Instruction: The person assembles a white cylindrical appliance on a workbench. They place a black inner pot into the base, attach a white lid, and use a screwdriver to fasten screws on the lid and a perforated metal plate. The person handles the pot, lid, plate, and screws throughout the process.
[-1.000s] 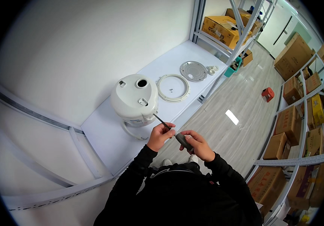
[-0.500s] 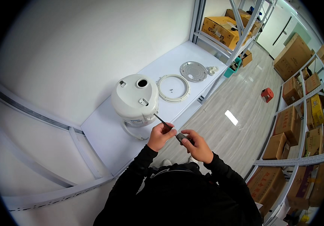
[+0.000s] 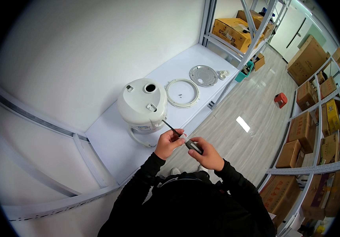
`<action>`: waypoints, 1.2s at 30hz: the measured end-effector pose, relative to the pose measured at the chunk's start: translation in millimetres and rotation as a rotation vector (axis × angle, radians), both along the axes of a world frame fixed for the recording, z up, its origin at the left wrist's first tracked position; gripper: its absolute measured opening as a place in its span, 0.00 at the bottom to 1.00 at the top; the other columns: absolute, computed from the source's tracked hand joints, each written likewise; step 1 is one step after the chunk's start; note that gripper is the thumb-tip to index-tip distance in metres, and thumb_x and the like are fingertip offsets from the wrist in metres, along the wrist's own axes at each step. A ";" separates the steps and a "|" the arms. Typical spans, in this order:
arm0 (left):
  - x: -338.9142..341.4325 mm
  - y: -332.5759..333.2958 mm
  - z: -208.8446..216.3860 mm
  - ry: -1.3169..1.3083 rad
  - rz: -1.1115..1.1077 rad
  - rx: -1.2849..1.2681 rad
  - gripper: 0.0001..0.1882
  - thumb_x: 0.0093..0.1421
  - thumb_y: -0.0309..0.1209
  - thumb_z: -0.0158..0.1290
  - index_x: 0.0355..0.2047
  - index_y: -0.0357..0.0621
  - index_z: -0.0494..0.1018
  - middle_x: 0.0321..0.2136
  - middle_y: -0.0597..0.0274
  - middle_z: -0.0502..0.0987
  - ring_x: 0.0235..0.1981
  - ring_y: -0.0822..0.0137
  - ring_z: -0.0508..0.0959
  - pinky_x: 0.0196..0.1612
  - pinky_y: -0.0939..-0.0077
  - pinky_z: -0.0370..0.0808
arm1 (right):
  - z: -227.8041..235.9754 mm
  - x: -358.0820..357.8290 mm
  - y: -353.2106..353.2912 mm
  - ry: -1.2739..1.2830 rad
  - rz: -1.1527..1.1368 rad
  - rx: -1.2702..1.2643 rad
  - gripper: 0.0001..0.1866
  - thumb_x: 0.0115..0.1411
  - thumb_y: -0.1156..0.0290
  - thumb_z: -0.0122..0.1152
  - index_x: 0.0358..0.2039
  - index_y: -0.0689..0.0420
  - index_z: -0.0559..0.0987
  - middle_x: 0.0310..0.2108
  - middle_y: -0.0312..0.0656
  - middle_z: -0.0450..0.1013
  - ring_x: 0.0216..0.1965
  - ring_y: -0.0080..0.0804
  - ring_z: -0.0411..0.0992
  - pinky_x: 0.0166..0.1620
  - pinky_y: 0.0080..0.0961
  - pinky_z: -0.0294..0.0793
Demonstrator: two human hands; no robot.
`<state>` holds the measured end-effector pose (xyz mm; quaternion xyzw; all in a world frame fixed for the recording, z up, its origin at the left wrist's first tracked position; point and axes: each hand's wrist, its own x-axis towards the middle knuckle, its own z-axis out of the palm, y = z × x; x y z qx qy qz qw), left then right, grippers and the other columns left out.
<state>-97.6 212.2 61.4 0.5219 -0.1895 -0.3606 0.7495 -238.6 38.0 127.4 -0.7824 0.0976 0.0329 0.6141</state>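
Observation:
A white rice cooker (image 3: 141, 103) stands on the white table (image 3: 114, 154), its lid closed and a round dark hole in the top. Both of my hands are on a screwdriver (image 3: 194, 147) whose long dark shaft points at the cooker's front right side; whether the tip touches it I cannot tell. My left hand (image 3: 167, 146) pinches the screwdriver near where shaft meets handle. The grey handle lies in the fingers of my right hand (image 3: 210, 155). Beyond the cooker lie a white ring (image 3: 184, 106), small screws (image 3: 180, 96) inside it, and a perforated metal disc (image 3: 204, 74).
Small white parts (image 3: 222, 75) sit near the table's far right edge. A metal rack with a yellow-brown carton (image 3: 233, 32) rises at the far end. Across the floor, shelves hold cardboard boxes (image 3: 302, 128); a red stool (image 3: 280, 100) stands in the aisle.
My right-hand fingers have shifted on the screwdriver's handle, which now shows more of its side. The cooker appears slightly further right in view; my left hand keeps its hold.

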 end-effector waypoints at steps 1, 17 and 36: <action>0.2 -0.4 -1.2 -0.008 0.005 0.019 0.22 0.62 0.24 0.62 0.56 0.35 0.73 0.45 0.60 0.81 0.39 0.75 0.80 0.43 0.79 0.77 | -0.8 -0.9 0.8 -0.079 0.010 -0.127 0.24 0.69 0.61 0.61 0.59 0.61 0.72 0.37 0.43 0.81 0.29 0.27 0.75 0.34 0.27 0.75; 15.0 13.2 -7.3 -0.053 0.012 0.039 0.22 0.65 0.24 0.59 0.58 0.33 0.71 0.48 0.55 0.81 0.41 0.73 0.79 0.45 0.78 0.77 | 8.9 6.1 -30.6 -0.024 0.088 -0.298 0.20 0.60 0.72 0.66 0.51 0.59 0.72 0.34 0.47 0.77 0.36 0.46 0.77 0.39 0.38 0.75; 17.9 86.9 -52.6 -0.153 1.054 1.119 0.23 0.57 0.41 0.64 0.47 0.41 0.73 0.39 0.55 0.78 0.37 0.55 0.80 0.42 0.60 0.76 | 10.5 220.6 -47.1 -0.568 0.141 -0.287 0.16 0.60 0.71 0.69 0.42 0.65 0.74 0.41 0.46 0.70 0.38 0.37 0.69 0.42 0.31 0.70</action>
